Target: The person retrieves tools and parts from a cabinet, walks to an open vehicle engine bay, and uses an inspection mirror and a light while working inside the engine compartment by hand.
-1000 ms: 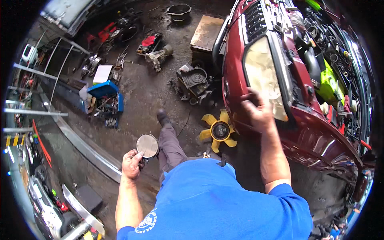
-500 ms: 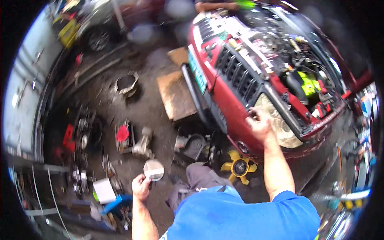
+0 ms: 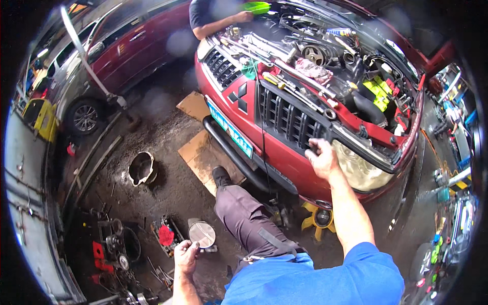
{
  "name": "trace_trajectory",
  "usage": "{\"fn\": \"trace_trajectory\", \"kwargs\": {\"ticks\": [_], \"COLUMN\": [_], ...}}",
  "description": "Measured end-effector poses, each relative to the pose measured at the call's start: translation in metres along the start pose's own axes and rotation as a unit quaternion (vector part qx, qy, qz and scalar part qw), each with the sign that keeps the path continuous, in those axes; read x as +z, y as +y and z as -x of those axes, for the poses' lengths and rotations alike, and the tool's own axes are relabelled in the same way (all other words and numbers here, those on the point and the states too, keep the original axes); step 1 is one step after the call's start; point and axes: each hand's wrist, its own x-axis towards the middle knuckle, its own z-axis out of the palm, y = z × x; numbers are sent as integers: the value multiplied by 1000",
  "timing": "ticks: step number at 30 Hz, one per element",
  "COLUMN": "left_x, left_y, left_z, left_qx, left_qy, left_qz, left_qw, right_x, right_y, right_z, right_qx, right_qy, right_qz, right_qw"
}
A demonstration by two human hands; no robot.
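Note:
My left hand (image 3: 185, 256) is closed on a round, pale disc with a metal rim (image 3: 202, 233), held low beside my leg. My right hand (image 3: 323, 157) is raised by the red vehicle's front, fingers loosely bent and apart, near the black grille (image 3: 290, 114) and the cloudy headlight (image 3: 363, 168); contact is hard to judge. The hood is up, and long metal tools (image 3: 300, 68) lie along the front edge of the engine bay, with a pinkish rag (image 3: 312, 70) among them.
Another person's arm (image 3: 221, 25) reaches over the engine bay near a green container (image 3: 256, 7). A second car (image 3: 127, 51) stands behind. Cardboard (image 3: 193, 157), a round metal housing (image 3: 143, 168), a yellow fan (image 3: 320, 221) and loose parts (image 3: 117, 244) lie on the dirty floor.
My view has swung toward the grille and engine bay, bringing the other person into sight. My foot has stepped toward the cardboard. My left hand still holds the disc.

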Motion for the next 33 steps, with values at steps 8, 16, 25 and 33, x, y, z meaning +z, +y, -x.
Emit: {"fn": "trace_trajectory", "kwargs": {"ticks": [8, 16, 25, 33], "left_x": [39, 137, 220, 253], "left_y": [225, 429, 507, 559], "left_z": [-274, -409, -447, -487], "left_qx": [109, 26, -2, 18], "left_qy": [-168, -267, -379, -512], "left_qz": [-182, -151, -241, -237], "left_qw": [963, 951, 893, 825], "right_x": [36, 59, 137, 131], "right_y": [16, -29, -160, -193], "right_z": [-241, -339, -352, -404], "right_qx": [-41, 47, 248, 400], "right_qy": [215, 217, -73, -26], "right_qz": [318, 255, -457, -490], "right_qw": [923, 941, 851, 774]}}
